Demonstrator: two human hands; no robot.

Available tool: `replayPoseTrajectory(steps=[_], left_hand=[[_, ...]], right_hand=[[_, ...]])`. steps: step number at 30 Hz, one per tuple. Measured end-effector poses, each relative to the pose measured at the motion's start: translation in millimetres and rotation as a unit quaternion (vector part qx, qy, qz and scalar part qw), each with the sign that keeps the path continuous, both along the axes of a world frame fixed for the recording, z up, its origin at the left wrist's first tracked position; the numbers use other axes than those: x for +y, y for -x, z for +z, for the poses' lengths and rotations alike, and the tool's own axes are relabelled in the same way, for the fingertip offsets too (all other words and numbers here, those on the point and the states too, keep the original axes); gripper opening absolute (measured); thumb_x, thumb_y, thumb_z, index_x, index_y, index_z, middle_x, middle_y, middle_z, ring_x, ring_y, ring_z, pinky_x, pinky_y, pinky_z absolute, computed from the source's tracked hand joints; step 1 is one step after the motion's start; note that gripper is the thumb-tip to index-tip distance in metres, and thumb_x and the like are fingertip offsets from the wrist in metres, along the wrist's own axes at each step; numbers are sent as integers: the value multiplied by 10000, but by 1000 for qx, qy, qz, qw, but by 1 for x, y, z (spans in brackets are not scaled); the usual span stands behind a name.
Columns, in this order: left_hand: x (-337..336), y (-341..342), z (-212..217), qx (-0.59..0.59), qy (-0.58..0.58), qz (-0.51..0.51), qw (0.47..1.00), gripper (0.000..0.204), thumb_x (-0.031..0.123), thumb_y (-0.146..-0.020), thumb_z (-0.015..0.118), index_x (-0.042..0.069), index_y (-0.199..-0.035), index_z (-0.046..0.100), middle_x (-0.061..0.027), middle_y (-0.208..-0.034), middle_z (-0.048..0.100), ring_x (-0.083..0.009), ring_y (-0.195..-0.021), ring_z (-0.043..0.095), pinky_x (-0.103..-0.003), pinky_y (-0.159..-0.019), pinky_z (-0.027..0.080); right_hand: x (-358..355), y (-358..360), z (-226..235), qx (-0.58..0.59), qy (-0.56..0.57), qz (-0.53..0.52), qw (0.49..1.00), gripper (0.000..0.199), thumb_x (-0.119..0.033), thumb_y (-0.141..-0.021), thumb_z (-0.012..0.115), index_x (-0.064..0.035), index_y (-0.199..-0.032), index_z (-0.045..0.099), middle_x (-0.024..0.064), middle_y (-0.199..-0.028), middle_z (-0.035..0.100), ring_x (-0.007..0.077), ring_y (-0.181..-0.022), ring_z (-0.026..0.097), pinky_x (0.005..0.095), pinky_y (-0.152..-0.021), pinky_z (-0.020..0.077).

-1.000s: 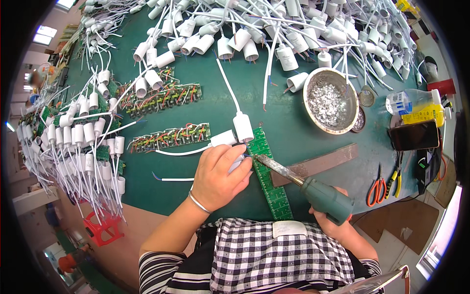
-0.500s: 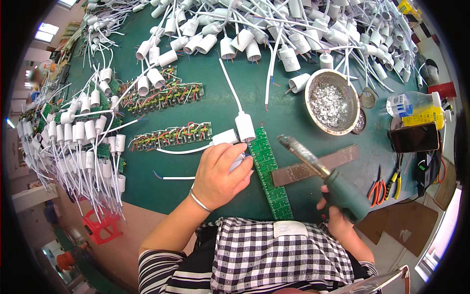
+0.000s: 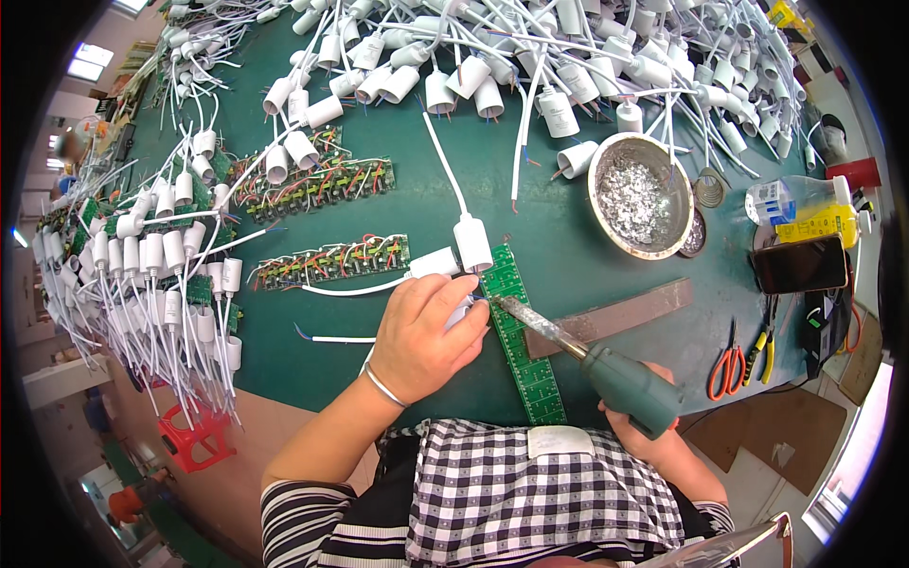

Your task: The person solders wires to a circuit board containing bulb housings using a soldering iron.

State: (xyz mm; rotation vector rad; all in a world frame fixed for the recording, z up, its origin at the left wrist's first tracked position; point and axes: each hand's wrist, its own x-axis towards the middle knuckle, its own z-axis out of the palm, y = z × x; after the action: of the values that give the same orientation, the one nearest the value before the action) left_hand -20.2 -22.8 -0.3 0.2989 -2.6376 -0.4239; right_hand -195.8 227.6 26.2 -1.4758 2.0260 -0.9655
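Observation:
My left hand (image 3: 424, 327) is closed on a white cylinder-shaped socket with wires, mostly hidden under the fingers, at the edge of a long green circuit board strip (image 3: 532, 379). Thin wire ends reach from the fingertips toward the board. In my right hand (image 3: 636, 437) is a soldering iron (image 3: 629, 386) with a dark green handle. Its tip meets or nearly meets the board beside my left fingertips. Just beyond those fingers stands a white wired socket (image 3: 471, 244), and another white socket (image 3: 434, 263) lies beside it.
A brown metal bar (image 3: 620, 315) lies against the board. Farther right are a bowl (image 3: 596, 204) of silvery bits, orange-handled pliers (image 3: 727, 369), yellow-black cutters (image 3: 759, 358) and a phone (image 3: 801, 265). Wired sockets (image 3: 559, 114) pile up at the back; finished-looking boards (image 3: 331, 261) lie left.
The soldering iron has swung left and down, bringing its tip from above the metal bar to the board by my left fingers. My left hand has stayed nearly still.

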Motion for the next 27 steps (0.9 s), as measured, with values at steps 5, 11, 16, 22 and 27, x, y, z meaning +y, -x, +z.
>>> replayPoseTrajectory(steps=[5,11,16,22,27], left_hand=[[-1,1,1,-2,3,-17,1000,371,115,-592,767,95,-946,660,-71,-1156,549,-277,-1008,518,-411,-835,451],[-5,8,1,1,29,-31,999,345,129,-599,755,96,-926,650,-59,-1147,562,-265,-979,527,-405,-813,453],[-10,0,1,-1,29,-21,999,341,139,-607,755,97,-928,649,-63,-1120,569,-266,-963,544,-404,-779,460],[-4,1,-11,8,12,-42,999,280,216,-612,683,96,-853,607,-76,-1040,544,-259,-928,529,-395,-753,464],[8,4,-20,123,83,10,989,144,218,-609,631,95,-665,581,-76,-975,586,-248,-897,515,-378,-715,444]], right_hand=[[-3,2,4,39,14,32,999,246,-86,-868,587,25,-1088,601,75,-885,622,154,-676,633,297,-717,489],[1,13,1,27,40,33,998,330,-165,-916,559,8,-1196,544,106,-1042,630,163,-691,623,297,-687,498],[-1,8,4,-246,105,-241,933,414,-317,-921,562,-19,-1208,564,27,-819,644,97,-725,582,228,-604,447],[15,49,18,-5,28,-395,918,355,-273,-956,484,-69,-1218,610,4,-740,549,91,-582,464,221,-483,362],[25,91,-22,15,173,-326,929,360,-296,-906,580,19,-1079,609,106,-802,595,159,-591,518,255,-481,427]])
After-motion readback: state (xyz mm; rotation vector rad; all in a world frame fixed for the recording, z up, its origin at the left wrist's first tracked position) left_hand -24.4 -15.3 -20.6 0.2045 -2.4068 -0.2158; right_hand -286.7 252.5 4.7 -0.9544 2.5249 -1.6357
